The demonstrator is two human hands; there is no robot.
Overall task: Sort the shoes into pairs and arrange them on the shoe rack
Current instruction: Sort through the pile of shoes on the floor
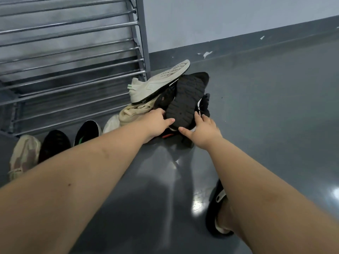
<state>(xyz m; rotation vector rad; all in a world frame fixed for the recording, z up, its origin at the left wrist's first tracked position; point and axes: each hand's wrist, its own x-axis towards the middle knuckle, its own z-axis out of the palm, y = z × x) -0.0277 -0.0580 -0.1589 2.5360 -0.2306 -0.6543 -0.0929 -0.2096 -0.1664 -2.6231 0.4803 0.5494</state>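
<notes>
The grey floor [266, 110] lies open to the right of the shoe heap and in front of it, toward the person. The heap sits near the right post of the shoe rack [73, 57], close to the wall. On top, a black shoe [187, 99] lies sole-up, its toe against a tilted white shoe [156, 85]. The left hand [157, 123] and right hand [203, 131] flank the black shoe's heel, fingers spread and touching its sides. A beige shoe [130, 114] lies beneath. Four more shoes line the floor along the rack's foot, left of the heap.
</notes>
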